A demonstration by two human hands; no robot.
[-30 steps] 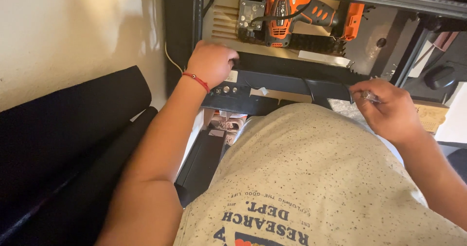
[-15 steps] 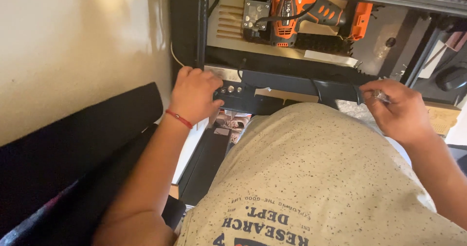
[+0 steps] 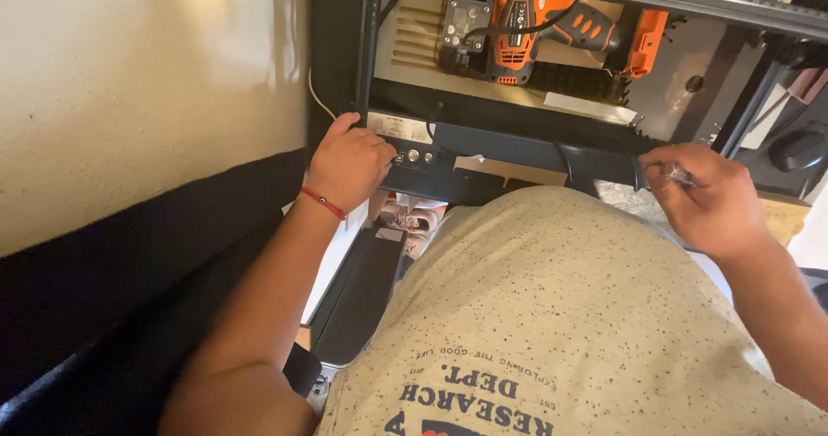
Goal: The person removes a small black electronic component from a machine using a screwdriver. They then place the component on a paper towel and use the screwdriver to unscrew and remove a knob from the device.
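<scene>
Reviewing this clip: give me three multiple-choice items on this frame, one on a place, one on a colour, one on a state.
1. Where does the left hand rest?
A. on the left end of the black panel
B. on the power tool
C. on the wall

2. What colour is the wrist band?
A. blue
B. red
C. green

3. What is the right hand doing?
A. lying flat and open
B. pinching a small metal piece
C. gripping the orange power tool

Answers: 1 A, its fingers lie by the panel's buttons; 2 B, a red cord shows; 3 B, fingertips close on a shiny piece.

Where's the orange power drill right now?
In the head view, the orange drill lies top centre on the wooden board, beyond the black bar both hands grip.
</scene>
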